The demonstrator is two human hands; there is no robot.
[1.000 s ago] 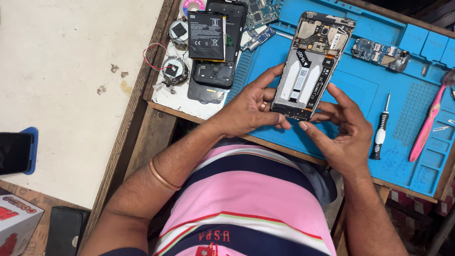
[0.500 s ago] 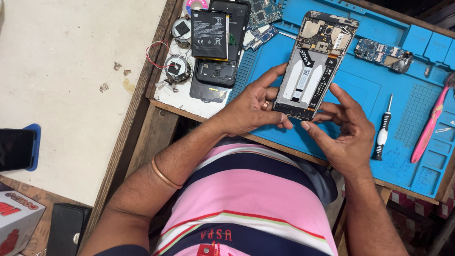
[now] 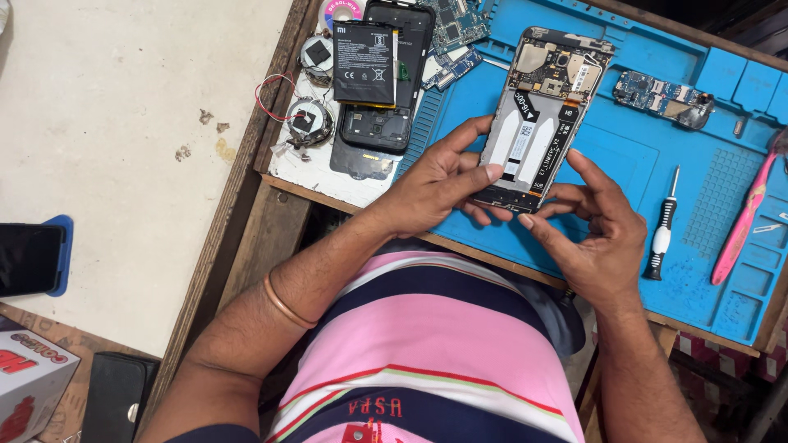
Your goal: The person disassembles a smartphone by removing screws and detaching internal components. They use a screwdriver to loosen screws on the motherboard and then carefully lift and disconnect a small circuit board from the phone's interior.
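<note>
Opened smartphone (image 3: pixel 542 115), back cover off, circuit board and empty battery bay showing, just above centre of frame on the blue repair mat (image 3: pixel 706 246). Long axis near vertical in frame, top end tilted slightly right, camera end away from the body, bottom end toward both hands.

Left hand (image 3: pixel 439 180) on the phone's left edge, thumb laid across the lower left side, fingers curled under; holding the frame steady. Right hand (image 3: pixel 595 230) at lower right, index finger raised and touching the right edge, thumb tip at the bottom corner; fingers partly spread, not clamped. Both hands about equally close, left with the firmer hold.

Left forearm in from lower left with a bangle at the wrist; right forearm in from lower right.

Small screwdriver (image 3: pixel 661 234) just right of the right hand; pink pry tool (image 3: pixel 743 221) farther right. Loose black battery (image 3: pixel 364 64) on another opened handset, upper centre-left of the desk (image 3: pixel 123 123).
</note>
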